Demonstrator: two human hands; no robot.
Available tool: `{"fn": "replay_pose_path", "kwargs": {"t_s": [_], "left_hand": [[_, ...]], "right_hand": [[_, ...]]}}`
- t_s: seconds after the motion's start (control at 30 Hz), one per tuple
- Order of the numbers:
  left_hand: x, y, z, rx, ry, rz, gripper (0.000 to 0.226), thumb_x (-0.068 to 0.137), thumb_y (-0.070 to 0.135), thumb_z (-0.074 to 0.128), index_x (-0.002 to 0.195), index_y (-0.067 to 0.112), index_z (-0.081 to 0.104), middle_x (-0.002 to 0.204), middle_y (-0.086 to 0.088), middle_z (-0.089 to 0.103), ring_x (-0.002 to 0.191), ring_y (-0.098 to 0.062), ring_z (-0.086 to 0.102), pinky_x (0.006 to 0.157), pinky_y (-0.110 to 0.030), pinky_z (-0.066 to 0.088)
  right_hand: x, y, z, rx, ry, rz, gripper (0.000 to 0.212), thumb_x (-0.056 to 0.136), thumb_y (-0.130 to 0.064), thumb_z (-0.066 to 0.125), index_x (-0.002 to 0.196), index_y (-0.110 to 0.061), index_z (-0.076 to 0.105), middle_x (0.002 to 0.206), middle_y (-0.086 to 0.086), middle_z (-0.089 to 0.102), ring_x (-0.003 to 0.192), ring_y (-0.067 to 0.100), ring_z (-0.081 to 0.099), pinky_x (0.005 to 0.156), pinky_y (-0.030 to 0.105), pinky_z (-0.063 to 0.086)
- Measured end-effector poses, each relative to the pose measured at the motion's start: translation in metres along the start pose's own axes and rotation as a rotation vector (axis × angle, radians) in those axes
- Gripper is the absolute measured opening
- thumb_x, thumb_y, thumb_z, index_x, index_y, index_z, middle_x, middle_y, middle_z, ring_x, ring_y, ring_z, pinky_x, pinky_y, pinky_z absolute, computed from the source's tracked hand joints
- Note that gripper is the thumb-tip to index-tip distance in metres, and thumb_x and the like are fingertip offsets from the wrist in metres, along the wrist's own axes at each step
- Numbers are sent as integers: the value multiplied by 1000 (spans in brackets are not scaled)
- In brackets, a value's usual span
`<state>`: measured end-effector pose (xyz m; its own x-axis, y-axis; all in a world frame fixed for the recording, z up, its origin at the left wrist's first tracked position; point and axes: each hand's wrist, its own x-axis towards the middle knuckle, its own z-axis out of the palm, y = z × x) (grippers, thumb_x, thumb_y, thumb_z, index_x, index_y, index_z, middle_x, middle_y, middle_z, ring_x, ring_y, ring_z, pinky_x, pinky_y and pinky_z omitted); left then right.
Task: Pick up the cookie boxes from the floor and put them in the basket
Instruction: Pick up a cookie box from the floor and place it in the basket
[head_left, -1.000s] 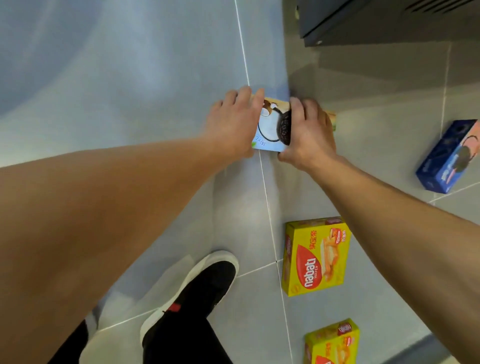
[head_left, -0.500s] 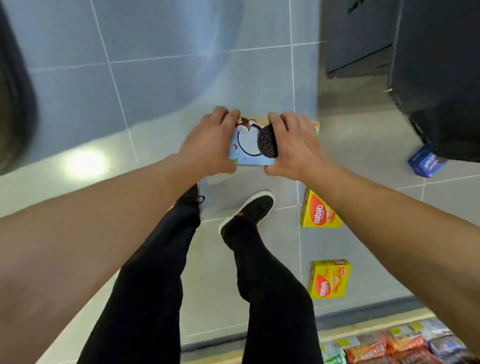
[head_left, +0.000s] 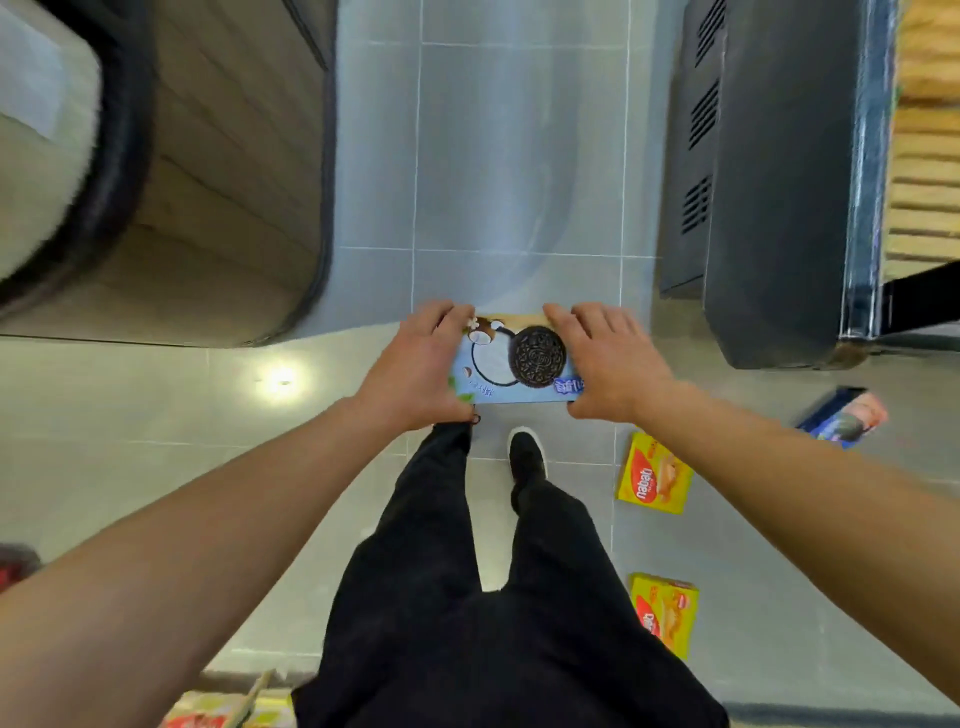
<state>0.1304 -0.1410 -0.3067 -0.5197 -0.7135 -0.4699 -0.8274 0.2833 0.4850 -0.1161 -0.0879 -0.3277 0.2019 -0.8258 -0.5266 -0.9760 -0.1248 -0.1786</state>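
I hold a light-blue cookie box (head_left: 514, 364) with a dark sandwich cookie printed on it, up in the air above the floor. My left hand (head_left: 415, 369) grips its left end and my right hand (head_left: 608, 358) grips its right end. On the floor to the right lie two yellow wafer boxes, one nearer my foot (head_left: 653, 475) and one lower down (head_left: 662, 613). A dark-blue cookie box (head_left: 844, 415) lies further right. No basket is in view.
My black trouser legs and a black shoe (head_left: 527, 457) stand on the grey tiled floor. A dark cabinet (head_left: 769, 182) rises at the right, a wood-panelled curved counter (head_left: 218, 182) at the left. Packaged snacks (head_left: 218, 714) show at the bottom edge.
I have stood up with the light-blue box lifted off the floor in both hands. The view has pulled back, so the floor boxes look smaller and lower.
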Motion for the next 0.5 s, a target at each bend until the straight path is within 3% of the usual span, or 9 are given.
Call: {"fn": "replay_pose_path", "kwargs": {"t_s": [0.17, 0.5], "left_hand": [[-96, 9, -4, -69, 150, -201, 106, 52, 40, 86, 141, 23, 30, 137, 1, 34, 119, -21, 45, 95, -38, 50], [-278, -27, -9, -187, 504, -571, 115, 55, 36, 85, 150, 23, 22, 145, 1, 27, 128, -21, 39, 100, -35, 46]], "right_hand": [[-23, -52, -35, -176, 50, -204, 112, 56, -45, 73, 150, -27, 17, 134, 6, 40, 124, 31, 40, 108, 44, 29], [-35, -220, -94, -378, 96, -668, 111, 61, -48, 74, 151, -29, 12, 140, 3, 37, 130, 29, 36, 113, 41, 25]]}}
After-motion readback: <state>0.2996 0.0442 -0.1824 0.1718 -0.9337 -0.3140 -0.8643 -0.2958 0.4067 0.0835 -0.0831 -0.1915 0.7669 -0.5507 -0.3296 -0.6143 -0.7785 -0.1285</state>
